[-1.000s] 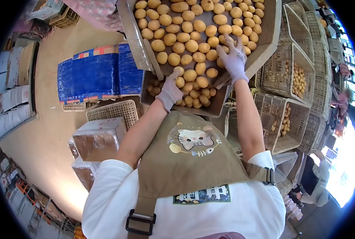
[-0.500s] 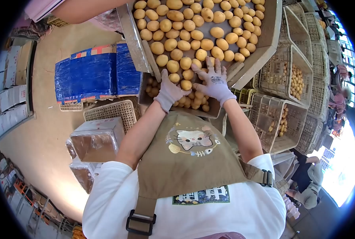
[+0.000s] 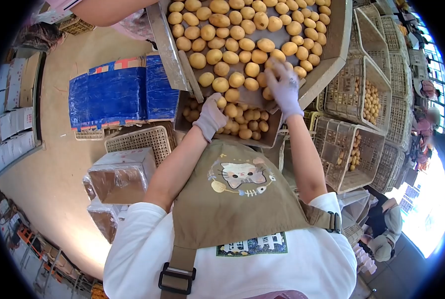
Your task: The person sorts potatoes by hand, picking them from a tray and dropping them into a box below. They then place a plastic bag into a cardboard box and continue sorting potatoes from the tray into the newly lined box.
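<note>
Many yellow-brown potatoes lie spread over a sloping tray with raised side walls. Below the tray's lower mouth, a box holds more potatoes. My left hand, in a pale glove, is at the left of this mouth, its fingers curled round a potato. At the right of the mouth, my gloved right hand reaches over the tray. Its fingers are apart and slightly blurred, touching potatoes near the right wall.
Plastic crates, some with potatoes, stack along the right. At left are a blue-wrapped stack, an empty basket and wrapped boxes. Another person's arm extends across the upper left. A person is at lower right.
My right hand has moved up and right, farther over the tray. My left hand has gone from spread to curled round a potato. Some potatoes at the mouth have moved down into the box.
</note>
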`<state>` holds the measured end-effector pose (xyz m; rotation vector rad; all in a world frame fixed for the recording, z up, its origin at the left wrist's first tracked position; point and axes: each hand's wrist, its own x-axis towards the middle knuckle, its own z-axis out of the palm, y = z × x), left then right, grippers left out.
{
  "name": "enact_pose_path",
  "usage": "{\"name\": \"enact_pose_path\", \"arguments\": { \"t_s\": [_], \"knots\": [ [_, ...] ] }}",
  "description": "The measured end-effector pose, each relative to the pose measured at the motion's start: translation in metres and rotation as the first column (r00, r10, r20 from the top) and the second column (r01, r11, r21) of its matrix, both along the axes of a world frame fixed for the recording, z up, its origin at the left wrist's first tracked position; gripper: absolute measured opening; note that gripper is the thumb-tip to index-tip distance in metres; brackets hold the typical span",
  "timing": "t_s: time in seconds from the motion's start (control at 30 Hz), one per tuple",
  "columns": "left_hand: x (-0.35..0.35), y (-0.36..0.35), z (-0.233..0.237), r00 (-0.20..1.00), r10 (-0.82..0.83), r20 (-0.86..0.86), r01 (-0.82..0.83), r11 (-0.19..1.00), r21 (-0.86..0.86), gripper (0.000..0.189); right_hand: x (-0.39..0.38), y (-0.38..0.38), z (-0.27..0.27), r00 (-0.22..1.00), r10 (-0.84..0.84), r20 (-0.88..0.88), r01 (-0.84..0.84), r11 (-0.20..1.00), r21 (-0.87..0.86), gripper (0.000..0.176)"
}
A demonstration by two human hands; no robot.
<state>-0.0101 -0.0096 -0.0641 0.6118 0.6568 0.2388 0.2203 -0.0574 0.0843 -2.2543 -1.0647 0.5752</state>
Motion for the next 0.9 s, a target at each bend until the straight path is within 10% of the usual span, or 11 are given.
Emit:
{"name": "enact_pose_path", "arguments": {
  "t_s": [0.03,0.17,0.27,0.43,0.53,0.67,0.77,0.9],
  "knots": [
    [0.003,0.003,0.015,0.999,0.051,0.018,-0.049,0.992,-0.119,0.058,0.001,0.008,-0.004,0.936,-0.049,0.349,0.04,0.999,0.034,0.049],
    [0.014,0.017,0.072,0.964,0.264,0.026,-0.206,0.805,-0.556,0.064,-0.045,0.015,0.003,0.843,0.469,0.263,-0.283,0.803,-0.525,0.062],
    [0.014,0.017,0.061,0.933,0.322,0.161,-0.238,0.887,-0.397,0.075,-0.02,-0.001,-0.009,0.822,0.526,0.219,-0.418,0.817,-0.397,0.054],
    [0.022,0.017,0.076,0.941,0.329,0.073,-0.201,0.721,-0.664,0.079,-0.061,0.063,0.018,0.817,0.406,0.408,-0.386,0.913,-0.136,0.021],
    [0.022,0.016,0.062,0.92,0.333,0.205,-0.14,0.771,-0.621,0.077,-0.08,0.084,-0.009,0.565,0.533,0.63,-0.585,0.797,-0.149,0.042],
    [0.012,0.02,0.072,0.912,0.392,0.123,-0.21,0.703,-0.68,0.076,-0.041,0.05,-0.009,0.685,0.491,0.539,-0.379,0.871,-0.312,0.056],
    [0.009,0.014,0.057,0.999,-0.006,0.033,-0.002,0.973,0.232,0.088,-0.035,0.001,-0.02,0.731,0.473,0.492,-0.319,0.874,-0.367,0.064],
    [0.017,0.004,0.021,0.984,0.087,-0.153,0.003,0.862,0.507,0.093,-0.04,-0.02,-0.019,0.776,0.513,0.367,-0.327,0.825,-0.462,0.067]
  ]
}}
